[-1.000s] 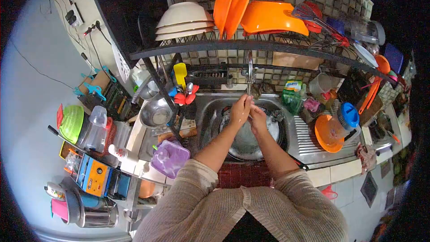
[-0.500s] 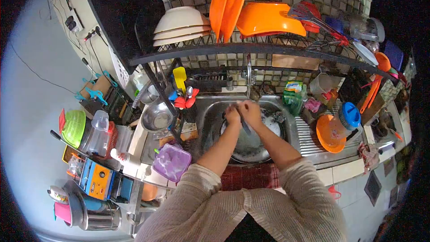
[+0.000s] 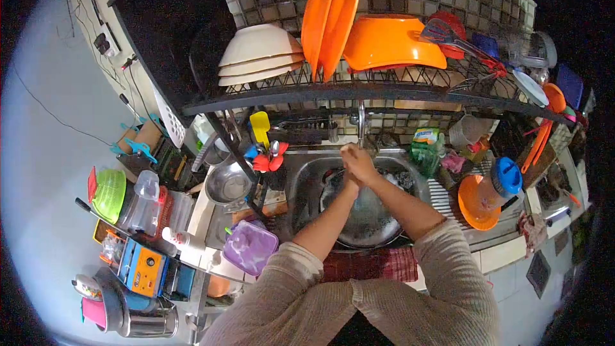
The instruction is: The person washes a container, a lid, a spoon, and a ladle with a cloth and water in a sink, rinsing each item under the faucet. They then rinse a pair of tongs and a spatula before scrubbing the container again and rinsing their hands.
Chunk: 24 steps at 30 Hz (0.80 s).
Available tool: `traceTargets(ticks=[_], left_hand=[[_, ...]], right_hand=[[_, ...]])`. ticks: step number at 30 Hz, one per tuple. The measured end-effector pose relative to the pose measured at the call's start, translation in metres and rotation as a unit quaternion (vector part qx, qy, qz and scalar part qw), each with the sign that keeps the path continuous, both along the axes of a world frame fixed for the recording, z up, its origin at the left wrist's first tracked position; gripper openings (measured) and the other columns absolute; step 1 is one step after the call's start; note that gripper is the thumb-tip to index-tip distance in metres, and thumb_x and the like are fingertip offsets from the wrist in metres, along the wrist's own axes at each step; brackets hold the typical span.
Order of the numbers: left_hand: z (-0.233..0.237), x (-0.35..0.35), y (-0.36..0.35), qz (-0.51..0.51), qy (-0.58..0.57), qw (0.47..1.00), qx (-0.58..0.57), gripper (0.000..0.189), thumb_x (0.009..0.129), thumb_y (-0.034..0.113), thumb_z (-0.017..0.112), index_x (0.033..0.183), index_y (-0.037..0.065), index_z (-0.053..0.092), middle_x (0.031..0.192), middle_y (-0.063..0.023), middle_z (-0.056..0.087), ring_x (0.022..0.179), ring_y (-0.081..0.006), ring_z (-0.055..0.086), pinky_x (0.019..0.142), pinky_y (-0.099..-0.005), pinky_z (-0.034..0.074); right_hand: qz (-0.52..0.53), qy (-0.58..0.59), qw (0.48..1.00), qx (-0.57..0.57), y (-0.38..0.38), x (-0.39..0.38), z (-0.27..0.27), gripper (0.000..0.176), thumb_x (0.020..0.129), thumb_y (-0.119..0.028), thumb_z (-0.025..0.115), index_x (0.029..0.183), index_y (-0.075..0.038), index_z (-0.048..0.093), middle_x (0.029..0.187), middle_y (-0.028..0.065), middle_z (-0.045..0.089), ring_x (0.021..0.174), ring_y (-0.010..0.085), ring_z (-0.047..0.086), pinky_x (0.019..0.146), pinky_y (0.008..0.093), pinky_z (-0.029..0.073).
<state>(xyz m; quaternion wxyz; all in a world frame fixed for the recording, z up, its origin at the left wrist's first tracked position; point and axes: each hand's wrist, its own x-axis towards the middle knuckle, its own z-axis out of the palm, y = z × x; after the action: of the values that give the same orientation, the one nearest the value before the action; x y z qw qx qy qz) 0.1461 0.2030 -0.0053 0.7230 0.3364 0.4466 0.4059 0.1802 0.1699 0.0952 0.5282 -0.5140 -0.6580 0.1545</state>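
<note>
Both my hands are together over the back of the steel sink [image 3: 301, 182], just below the tap [image 3: 361, 125]. My right hand [image 3: 360, 164] lies across the left, its fingers curled; whatever is in them is hidden. Only the wrist and lower part of my left hand [image 3: 352, 181] show, and its fingers are covered. Beneath my forearms a wide round pan [image 3: 368, 218] with soapy water sits in the sink. White suds and a dark scrubber-like clump [image 3: 405, 181] lie at its right side.
Orange bowls [image 3: 394, 41] and white bowls [image 3: 259, 48] stand on the rack above. Green soap bottle [image 3: 424, 154], orange plate [image 3: 477, 208] and blue-lidded jug [image 3: 503, 182] are right of the sink. A steel bowl [image 3: 229, 182] and purple container [image 3: 250, 247] are left.
A long dark flat piece showed between my hands before; it is hidden now. My hands have come closer together, the right now overlapping the left. The view has tilted slightly.
</note>
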Motion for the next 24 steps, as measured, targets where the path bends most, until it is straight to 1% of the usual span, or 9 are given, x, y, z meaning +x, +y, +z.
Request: traceTargets(ticks=[2, 5, 9, 12, 15, 17, 20, 22, 24], left_hand=[[-0.006, 0.0, -0.003, 0.005, -0.009, 1.0, -0.022, 0.022, 0.09, 0.027, 0.046, 0.096, 0.012, 0.059, 0.072, -0.0027, 0.055, 0.056, -0.0138, 0.048, 0.045, -0.0333, 0.035], [-0.013, 0.001, -0.002, 0.014, -0.019, 0.998, -0.056, 0.021, 0.09, 0.027, 0.046, 0.096, 0.012, 0.059, 0.071, -0.0029, 0.054, 0.056, -0.0141, 0.048, 0.045, -0.0332, 0.035], [-0.021, -0.002, -0.006, 0.032, -0.032, 0.995, -0.093, 0.021, 0.09, 0.026, 0.046, 0.096, 0.012, 0.059, 0.07, -0.003, 0.054, 0.055, -0.0146, 0.048, 0.045, -0.0331, 0.035], [-0.022, -0.008, -0.005, 0.047, -0.043, 0.991, -0.117, 0.02, 0.09, 0.026, 0.046, 0.095, 0.012, 0.059, 0.07, -0.0031, 0.054, 0.055, -0.0149, 0.047, 0.045, -0.0331, 0.035], [-0.019, -0.006, -0.005, 0.061, -0.054, 0.987, -0.14, 0.019, 0.09, 0.026, 0.046, 0.095, 0.013, 0.059, 0.069, -0.0033, 0.054, 0.055, -0.0152, 0.047, 0.044, -0.033, 0.035], [-0.025, -0.013, -0.01, 0.07, -0.06, 0.984, -0.155, 0.019, 0.09, 0.026, 0.046, 0.095, 0.013, 0.059, 0.069, -0.0033, 0.054, 0.055, -0.0154, 0.047, 0.044, -0.033, 0.035], [-0.025, -0.02, -0.011, 0.086, -0.073, 0.977, -0.18, 0.019, 0.09, 0.025, 0.046, 0.094, 0.013, 0.059, 0.068, -0.0035, 0.053, 0.055, -0.0157, 0.047, 0.044, -0.0329, 0.035], [-0.006, -0.027, -0.02, 0.052, 0.001, 0.982, -0.18, 0.018, 0.09, 0.025, 0.045, 0.093, 0.013, 0.058, 0.07, -0.003, 0.053, 0.056, -0.0167, 0.047, 0.047, -0.0325, 0.037], [-0.01, -0.027, -0.018, 0.081, -0.055, 0.979, -0.177, 0.017, 0.09, 0.027, 0.047, 0.093, 0.014, 0.058, 0.07, -0.0027, 0.053, 0.054, -0.0169, 0.047, 0.047, -0.0328, 0.037]], right_hand=[[0.123, 0.457, 0.849, -0.234, 0.003, 0.003, -0.001, 0.018, 0.085, -0.011, 0.042, 0.086, 0.003, 0.055, 0.071, 0.0138, 0.058, 0.069, 0.0268, 0.061, 0.064, 0.0365, 0.052], [0.148, 0.657, 0.684, -0.281, -0.001, 0.009, -0.004, 0.013, 0.082, -0.005, 0.045, 0.088, 0.002, 0.055, 0.082, 0.0111, 0.057, 0.079, 0.0263, 0.059, 0.074, 0.0362, 0.053], [0.063, 0.781, 0.567, -0.255, -0.013, 0.002, -0.016, 0.015, 0.079, 0.0, 0.043, 0.091, 0.005, 0.052, 0.086, 0.0139, 0.055, 0.081, 0.0267, 0.059, 0.084, 0.0387, 0.052], [0.073, 0.846, 0.471, -0.239, -0.019, 0.002, -0.033, 0.017, 0.08, -0.004, 0.042, 0.094, 0.003, 0.049, 0.085, 0.0119, 0.055, 0.081, 0.0273, 0.06, 0.066, 0.0334, 0.055], [-0.047, 0.857, 0.473, -0.198, -0.005, -0.008, -0.026, 0.014, 0.079, -0.006, 0.041, 0.088, -0.001, 0.05, 0.08, 0.0097, 0.054, 0.074, 0.023, 0.059, 0.051, 0.0293, 0.05], [0.127, 0.817, 0.548, -0.127, 0.005, 0.015, -0.002, 0.01, 0.078, -0.006, 0.039, 0.08, -0.004, 0.049, 0.069, 0.0082, 0.051, 0.062, 0.0203, 0.053, 0.046, 0.0302, 0.045], [0.257, 0.845, 0.465, -0.059, 0.054, 0.077, 0.006, 0.026, 0.083, -0.017, 0.036, 0.081, 0.001, 0.054, 0.086, 0.0167, 0.056, 0.075, 0.0287, 0.055, 0.071, 0.0416, 0.05], [0.065, 0.743, 0.664, -0.055, 0.051, 0.082, 0.027, 0.027, 0.083, -0.017, 0.035, 0.079, 0.001, 0.054, 0.076, 0.0154, 0.057, 0.072, 0.0298, 0.054, 0.071, 0.0413, 0.049], [0.042, 0.746, 0.657, -0.101, 0.031, 0.07, 0.024, 0.025, 0.082, -0.016, 0.035, 0.079, 0.0, 0.054, 0.075, 0.0153, 0.057, 0.071, 0.03, 0.054, 0.072, 0.0412, 0.049]])
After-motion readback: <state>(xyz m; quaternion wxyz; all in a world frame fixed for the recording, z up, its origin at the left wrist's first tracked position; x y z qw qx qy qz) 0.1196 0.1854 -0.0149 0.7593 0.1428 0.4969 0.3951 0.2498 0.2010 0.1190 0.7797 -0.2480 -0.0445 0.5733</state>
